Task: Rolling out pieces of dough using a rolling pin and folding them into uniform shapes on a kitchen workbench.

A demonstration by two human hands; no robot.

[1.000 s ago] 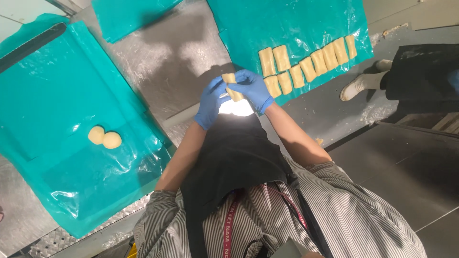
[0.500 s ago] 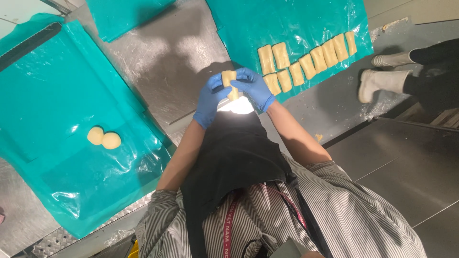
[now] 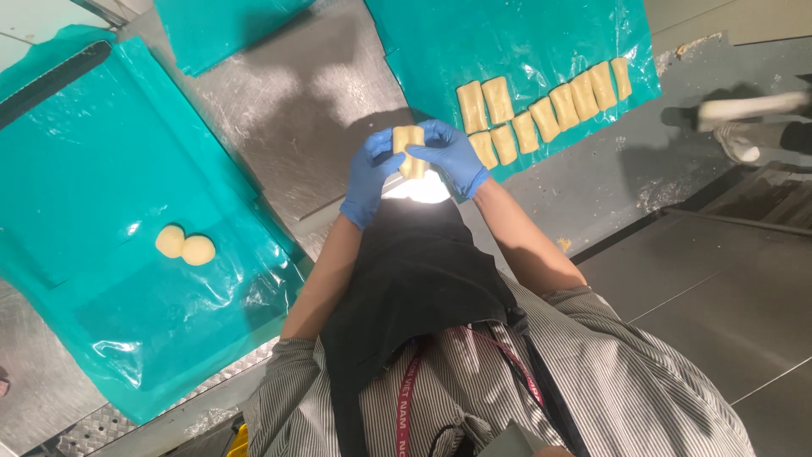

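Both of my hands wear blue gloves and together hold one pale yellow dough piece (image 3: 410,148) above the steel table. My left hand (image 3: 369,182) grips its left side, my right hand (image 3: 454,155) its right side. Just beyond my right hand, several oblong dough pieces (image 3: 541,106) lie in rows on a teal plastic sheet (image 3: 440,42). Two round dough balls (image 3: 185,246) rest side by side on another teal sheet (image 3: 85,195) far to the left.
The steel table (image 3: 288,127) shows between the teal sheets. A third teal sheet (image 3: 220,25) lies at the top. Another person's white shoes (image 3: 744,118) stand on the grey floor at the right. My black apron and striped shirt fill the lower view.
The dough piece stays between both hands, turned slightly. The other person's shoes have shifted further right and up on the floor.
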